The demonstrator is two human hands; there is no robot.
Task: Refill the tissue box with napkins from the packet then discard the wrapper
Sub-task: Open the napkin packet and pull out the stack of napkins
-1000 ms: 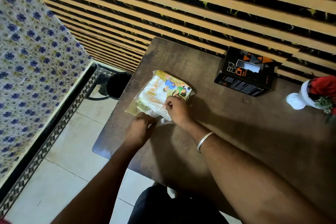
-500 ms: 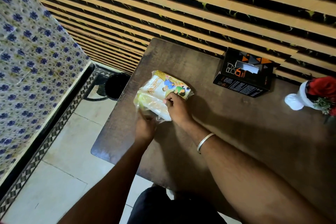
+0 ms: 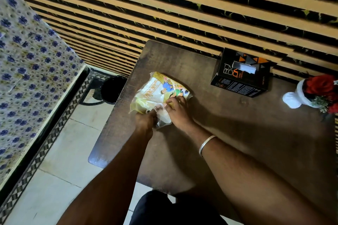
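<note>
The napkin packet (image 3: 155, 91), a yellow and clear plastic wrapper with a cartoon print, lies on the dark wooden table (image 3: 228, 133) near its left side. My left hand (image 3: 145, 119) pinches the wrapper's near end. My right hand (image 3: 176, 108) grips the wrapper beside it, on the packet's right corner. The black tissue box (image 3: 241, 74) with orange triangles stands at the back of the table against the wall, a white tissue poking out of its top slot.
A black waste bin (image 3: 112, 88) stands on the tiled floor left of the table. A white vase with red flowers (image 3: 314, 93) sits at the table's right edge. A blue-flowered cloth (image 3: 27, 71) covers furniture on the left. A slatted wall runs behind.
My left hand has moved up from the table edge onto the packet's near end and gripped the wrapper. The packet's left side has lifted and crumpled. My right hand has stayed put.
</note>
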